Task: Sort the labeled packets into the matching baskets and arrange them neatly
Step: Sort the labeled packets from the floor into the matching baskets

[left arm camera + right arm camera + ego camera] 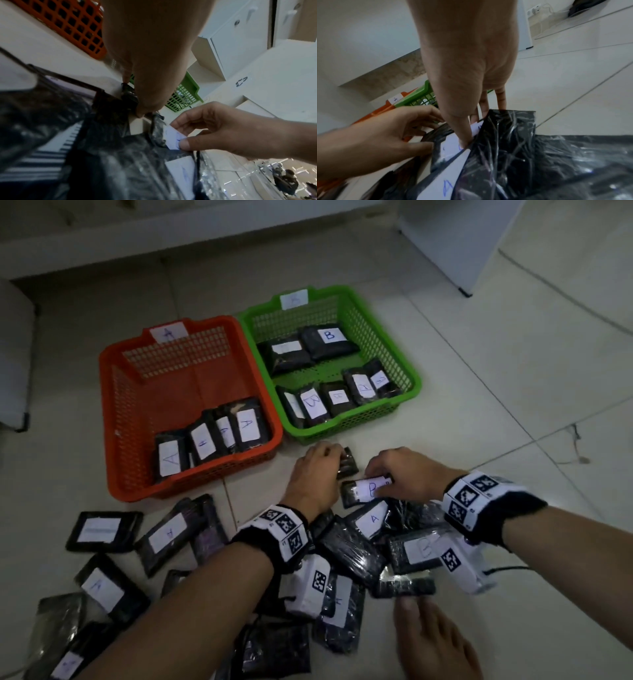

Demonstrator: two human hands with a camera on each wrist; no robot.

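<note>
Packets (164, 534) lie scattered across the tiled floor (513, 378) in the head view, crowding both forearms; a bare foot (435, 642) sits at the lower edge. Beyond them, the orange basket (116, 419) tagged A touches the green basket (407, 364) tagged B. Left hand (317, 470) clutches a dark packet (347, 463) in front of the baskets. Right hand (404, 474) pinches a labelled packet (359, 491), black wrap, white label.

Left wrist view: fingertips grasping crinkled black plastic (128, 94).

Right wrist view: thumb (464, 129) pressing the white label (450, 147).
</note>
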